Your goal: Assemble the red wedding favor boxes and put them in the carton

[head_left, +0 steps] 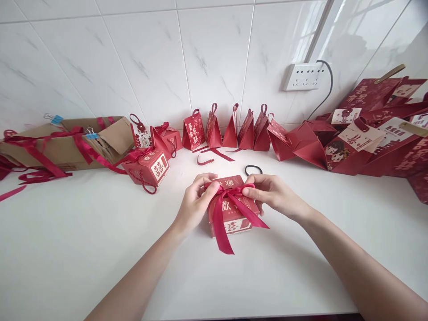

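In the middle of the white table stands a red gift box [230, 213] with white Chinese characters on its sides. A shiny red ribbon [222, 225] is tied in a bow on its top, and two tails hang over the front. My left hand [199, 196] pinches the bow's left loop between thumb and fingers. On the other side, my right hand [272, 194] pinches the right loop, its lower fingers beside the box's right side. The knot sits between my hands.
Behind the box lie a black hair tie [253, 169] and a thin red strap [205, 162]. Several small triangular boxes [213, 133] line the wall. A cardboard box [113, 139] with ribbons and a finished red box [149, 168] stand left; red bags [357, 147] pile up right.
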A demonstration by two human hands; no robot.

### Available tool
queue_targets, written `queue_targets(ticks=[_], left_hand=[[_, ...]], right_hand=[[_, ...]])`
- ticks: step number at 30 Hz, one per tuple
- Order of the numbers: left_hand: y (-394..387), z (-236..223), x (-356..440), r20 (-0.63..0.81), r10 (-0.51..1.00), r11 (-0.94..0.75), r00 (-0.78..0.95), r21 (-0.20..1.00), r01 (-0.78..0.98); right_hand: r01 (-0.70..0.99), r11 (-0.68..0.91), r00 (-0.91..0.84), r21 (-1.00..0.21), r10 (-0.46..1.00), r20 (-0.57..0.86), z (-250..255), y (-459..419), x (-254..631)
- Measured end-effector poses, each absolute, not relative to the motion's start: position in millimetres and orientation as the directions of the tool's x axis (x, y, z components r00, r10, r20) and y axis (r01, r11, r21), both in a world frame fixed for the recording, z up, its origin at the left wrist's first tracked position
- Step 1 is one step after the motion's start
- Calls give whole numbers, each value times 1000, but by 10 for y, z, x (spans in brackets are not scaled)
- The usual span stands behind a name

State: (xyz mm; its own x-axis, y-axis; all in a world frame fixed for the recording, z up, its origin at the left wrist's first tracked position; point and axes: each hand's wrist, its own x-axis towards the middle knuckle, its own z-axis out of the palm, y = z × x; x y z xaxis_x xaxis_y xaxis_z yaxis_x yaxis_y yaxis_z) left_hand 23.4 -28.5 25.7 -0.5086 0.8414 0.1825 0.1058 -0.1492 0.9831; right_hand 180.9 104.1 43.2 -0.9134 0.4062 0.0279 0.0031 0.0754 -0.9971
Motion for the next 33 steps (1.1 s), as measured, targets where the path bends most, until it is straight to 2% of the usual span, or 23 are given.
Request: queue_targets(ticks=[6, 10, 19, 25, 33], left_hand=[[-307, 320, 210, 73, 891, -192, -449, 955, -225], [-304, 328, 208, 17, 919, -177, -395, 910, -374], [-285, 338, 259, -4, 921, -155, -390, 914, -374], [-293, 327, 226, 39, 913, -161, -406, 949, -272], [-291, 345, 242, 85, 897, -171, -433, 972, -162]], right_hand=[[-86, -130, -947, -988, 318, 41, 377, 1024, 1800], [-76, -139, -925, -987, 379, 18, 380, 1006, 1782], [-71, -213, -888, -975, 459, -36, 366, 967, 1745], [-29, -165, -908, -986, 417, -43, 353, 980, 1744], [15, -123, -888, -992, 455, -70, 338, 986, 1736]])
